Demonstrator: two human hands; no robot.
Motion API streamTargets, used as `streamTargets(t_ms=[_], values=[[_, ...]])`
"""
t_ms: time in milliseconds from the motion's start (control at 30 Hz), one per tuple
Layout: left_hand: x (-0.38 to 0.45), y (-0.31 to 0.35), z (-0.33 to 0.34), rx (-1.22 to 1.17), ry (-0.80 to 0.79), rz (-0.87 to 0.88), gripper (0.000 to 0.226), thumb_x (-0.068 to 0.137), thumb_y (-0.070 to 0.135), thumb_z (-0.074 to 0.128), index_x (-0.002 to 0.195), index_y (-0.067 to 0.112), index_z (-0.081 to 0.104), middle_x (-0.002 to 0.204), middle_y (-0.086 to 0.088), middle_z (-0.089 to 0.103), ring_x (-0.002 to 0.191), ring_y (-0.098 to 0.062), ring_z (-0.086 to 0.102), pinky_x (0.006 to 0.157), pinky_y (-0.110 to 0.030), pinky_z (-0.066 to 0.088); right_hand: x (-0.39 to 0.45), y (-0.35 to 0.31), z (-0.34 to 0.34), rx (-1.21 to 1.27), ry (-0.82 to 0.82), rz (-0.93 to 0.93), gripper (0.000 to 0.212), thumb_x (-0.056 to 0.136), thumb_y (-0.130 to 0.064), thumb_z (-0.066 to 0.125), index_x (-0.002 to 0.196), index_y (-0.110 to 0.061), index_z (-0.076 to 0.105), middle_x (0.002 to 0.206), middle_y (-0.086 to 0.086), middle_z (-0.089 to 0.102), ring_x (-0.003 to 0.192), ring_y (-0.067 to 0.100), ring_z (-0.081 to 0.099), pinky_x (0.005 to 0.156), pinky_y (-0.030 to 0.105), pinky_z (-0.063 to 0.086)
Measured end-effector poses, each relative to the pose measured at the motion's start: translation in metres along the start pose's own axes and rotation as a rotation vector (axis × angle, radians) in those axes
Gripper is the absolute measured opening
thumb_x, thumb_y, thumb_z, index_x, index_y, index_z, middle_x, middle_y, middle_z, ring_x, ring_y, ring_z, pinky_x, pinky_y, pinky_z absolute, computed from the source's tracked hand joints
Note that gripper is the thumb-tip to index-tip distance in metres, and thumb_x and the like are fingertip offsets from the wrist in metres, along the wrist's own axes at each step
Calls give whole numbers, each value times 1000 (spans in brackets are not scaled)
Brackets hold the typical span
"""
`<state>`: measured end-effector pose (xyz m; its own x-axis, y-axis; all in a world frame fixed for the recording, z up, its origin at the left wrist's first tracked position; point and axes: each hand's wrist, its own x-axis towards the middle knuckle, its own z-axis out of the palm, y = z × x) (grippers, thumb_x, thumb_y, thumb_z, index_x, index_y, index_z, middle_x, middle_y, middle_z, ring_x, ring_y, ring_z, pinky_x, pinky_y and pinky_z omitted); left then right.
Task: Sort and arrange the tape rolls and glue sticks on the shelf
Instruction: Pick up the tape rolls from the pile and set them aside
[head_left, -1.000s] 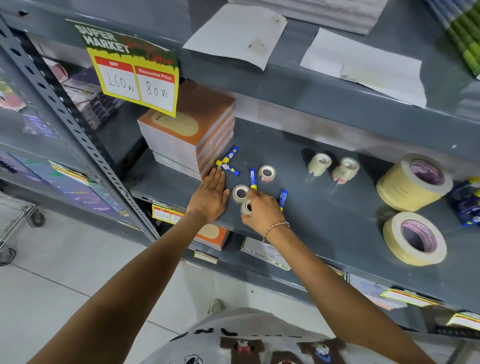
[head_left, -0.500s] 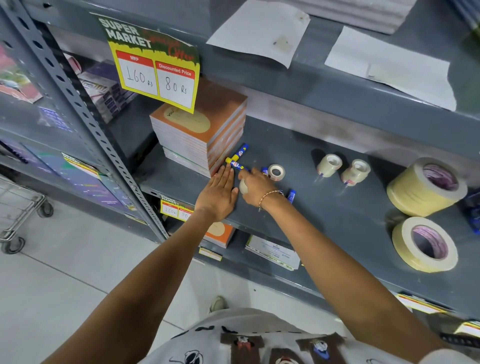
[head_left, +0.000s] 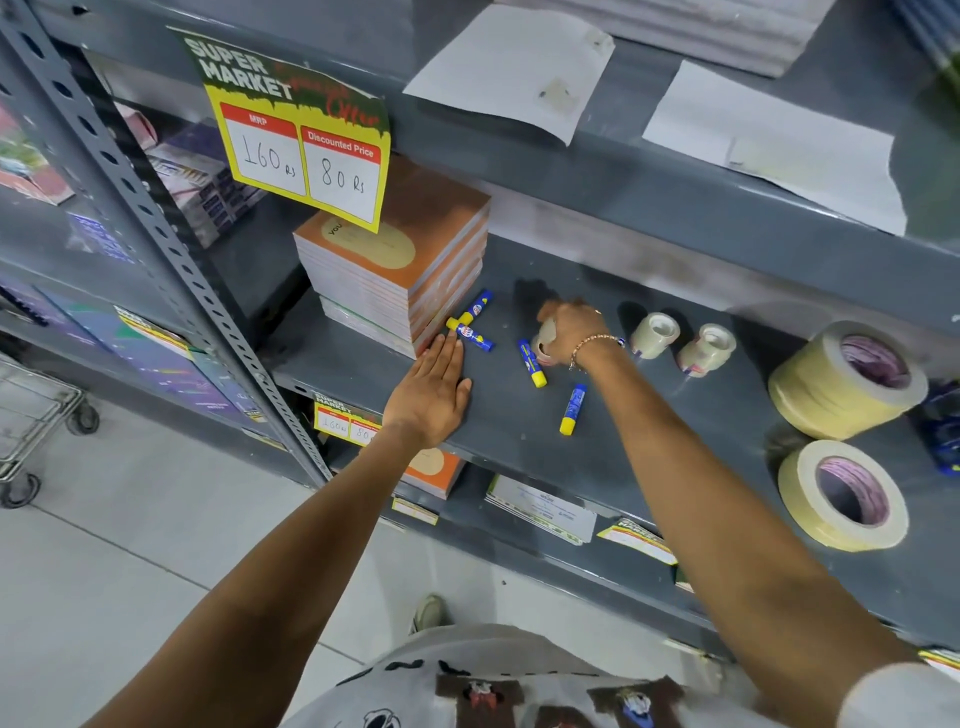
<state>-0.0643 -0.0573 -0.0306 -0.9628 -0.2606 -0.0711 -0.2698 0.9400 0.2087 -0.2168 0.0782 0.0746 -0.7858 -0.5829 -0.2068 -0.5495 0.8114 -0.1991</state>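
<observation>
My right hand (head_left: 569, 332) is closed around small clear tape rolls (head_left: 545, 338) near the middle of the grey shelf (head_left: 649, 431); how many it holds is hidden. My left hand (head_left: 434, 389) lies flat, fingers together, on the shelf's front edge. Two blue-and-yellow glue sticks (head_left: 470, 325) lie crossed just beyond its fingertips. A third glue stick (head_left: 532, 362) and another glue stick (head_left: 573, 409) lie loose below my right hand. Two small tape stacks (head_left: 654, 335) (head_left: 706, 349) stand to the right. Two big masking tape rolls (head_left: 847, 379) (head_left: 844, 493) sit at the far right.
A stack of orange notebooks (head_left: 400, 270) stands left of the glue sticks, under a yellow price sign (head_left: 301, 150). Paper sheets (head_left: 511, 67) lie on the upper shelf. A perforated upright (head_left: 156, 223) bounds the left side. A trolley (head_left: 36, 415) stands on the floor.
My right hand has gathered the small tape rolls and moved them back and to the right, uncovering two glue sticks. My left hand has stayed flat on the shelf.
</observation>
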Motion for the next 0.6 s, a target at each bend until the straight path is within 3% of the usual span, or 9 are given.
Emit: streamTargets(t_ms=[133, 300, 467, 600], values=[[0, 0, -1, 1, -8, -6, 63, 100, 44, 6, 150, 9, -7, 161, -5, -6, 148, -17, -9, 117, -27, -7, 3, -2, 6, -26, -145, -67, 39, 78, -8, 63, 115, -17, 65, 121, 13, 64, 111, 32, 59, 93, 32, 49], [-1, 0, -2, -11, -10, -7, 62, 100, 44, 7, 150, 9, -7, 161, -5, -6, 148, -16, -9, 118, -28, -7, 1, 0, 10, 42, -97, -43, 38, 75, -9, 68, 112, -19, 67, 119, 10, 66, 111, 29, 59, 90, 28, 48], [-1, 2, -3, -9, -5, -4, 61, 101, 41, 10, 150, 7, -4, 161, -6, -4, 148, -17, -7, 119, -28, -6, -21, 27, -4, 162, -25, 85, 35, 75, -17, 71, 110, -19, 68, 119, 10, 66, 110, 30, 60, 92, 29, 48], [-1, 3, -4, -6, 0, -12, 61, 102, 39, 12, 151, 7, -3, 162, -6, -3, 149, -17, -6, 121, -29, -4, -70, 85, -25, 77, -83, 280, 29, 84, -14, 61, 112, -8, 64, 118, 11, 66, 110, 31, 60, 93, 30, 47]])
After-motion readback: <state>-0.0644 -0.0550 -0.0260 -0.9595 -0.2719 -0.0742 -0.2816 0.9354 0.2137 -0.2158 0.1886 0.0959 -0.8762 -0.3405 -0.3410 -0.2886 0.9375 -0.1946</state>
